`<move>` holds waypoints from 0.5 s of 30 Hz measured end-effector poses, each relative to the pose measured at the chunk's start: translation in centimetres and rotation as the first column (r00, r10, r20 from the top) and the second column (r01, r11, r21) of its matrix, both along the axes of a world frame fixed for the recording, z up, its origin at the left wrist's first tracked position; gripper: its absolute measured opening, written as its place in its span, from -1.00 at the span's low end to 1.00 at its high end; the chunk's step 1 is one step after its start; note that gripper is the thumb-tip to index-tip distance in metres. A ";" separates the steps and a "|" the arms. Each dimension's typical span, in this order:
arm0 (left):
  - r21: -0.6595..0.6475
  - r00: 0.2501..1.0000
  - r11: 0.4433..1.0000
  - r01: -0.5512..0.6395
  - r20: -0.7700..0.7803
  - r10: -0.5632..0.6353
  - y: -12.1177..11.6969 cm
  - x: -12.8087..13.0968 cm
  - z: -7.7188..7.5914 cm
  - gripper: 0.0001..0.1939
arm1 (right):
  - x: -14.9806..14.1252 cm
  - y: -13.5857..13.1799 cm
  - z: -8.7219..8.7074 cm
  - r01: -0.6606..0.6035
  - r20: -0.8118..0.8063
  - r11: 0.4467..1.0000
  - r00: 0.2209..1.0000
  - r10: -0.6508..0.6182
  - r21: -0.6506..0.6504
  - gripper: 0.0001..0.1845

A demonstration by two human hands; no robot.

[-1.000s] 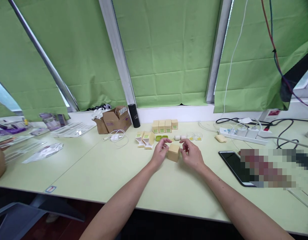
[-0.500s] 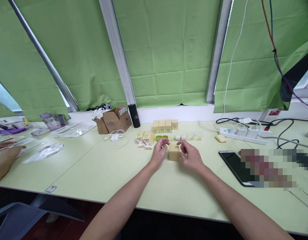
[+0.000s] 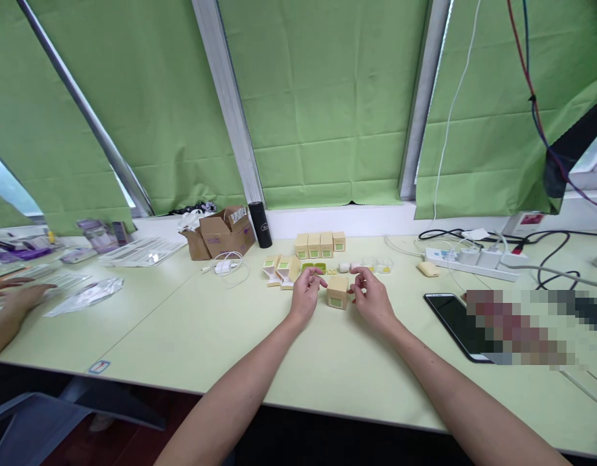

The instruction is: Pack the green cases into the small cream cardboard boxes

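Observation:
A small kraft cardboard box (image 3: 337, 293) stands upright on the table between my hands, with a green-and-white square on the side facing me. My left hand (image 3: 305, 296) is just left of it, fingers curved and apart, holding nothing. On the other side, my right hand (image 3: 372, 298) has its fingertips by the box's right edge. Its fingers are bent and loosely spread; whether one still touches the box I cannot tell. Behind the hands lie a green tray (image 3: 314, 266), small white rolls (image 3: 344, 266) and clear round containers (image 3: 383, 265), partly hidden by my right hand.
Several similar boxes (image 3: 320, 246) stand in a row at the back. Two opened boxes (image 3: 287, 272) sit left of the tray. A carton (image 3: 225, 234), black bottle (image 3: 260, 225), phone (image 3: 456, 323) and power strip (image 3: 473, 262) lie around. Another person's hand (image 3: 24, 298) is far left.
The box has been turned, so its side with the green square now faces me. My right hand has drawn slightly away to the right, and my left hand has shifted slightly left.

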State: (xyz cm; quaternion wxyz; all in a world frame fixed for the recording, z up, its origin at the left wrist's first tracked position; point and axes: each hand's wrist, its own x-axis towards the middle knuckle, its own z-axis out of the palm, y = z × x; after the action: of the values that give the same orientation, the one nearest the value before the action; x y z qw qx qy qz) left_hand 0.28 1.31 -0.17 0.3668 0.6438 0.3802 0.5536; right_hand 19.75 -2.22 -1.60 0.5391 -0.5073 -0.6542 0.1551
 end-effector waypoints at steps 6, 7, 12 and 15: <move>0.002 0.985 0.985 -0.171 -0.038 0.171 -0.3 0.1 0.7 -0.89 | 0.6 -0.5 1.0 0.241 0.199 0.954 0.958 -0.205 -0.178 -0.69; 0.005 0.979 0.981 -0.195 -0.058 0.195 -0.2 0.1 0.7 -0.89 | 0.6 -0.7 1.2 0.277 0.276 0.931 0.938 -0.208 -0.240 -0.69; 0.119 0.933 0.953 -0.278 -0.202 0.297 -0.1 -0.1 0.4 -0.78 | 0.1 -1.4 1.9 0.319 0.587 0.875 0.808 -0.050 -0.364 -0.69; 0.194 0.909 0.945 -0.262 -0.279 0.309 -0.5 -0.2 0.5 -0.70 | -0.2 -1.6 2.0 0.324 0.622 0.878 0.782 -0.040 -0.352 -0.67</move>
State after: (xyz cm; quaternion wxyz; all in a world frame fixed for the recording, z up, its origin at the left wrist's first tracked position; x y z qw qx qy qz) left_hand 0.12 0.84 0.34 0.1680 0.6850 0.4793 0.5223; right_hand 19.53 -3.78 0.37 0.1889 -0.7006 -0.6838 0.0769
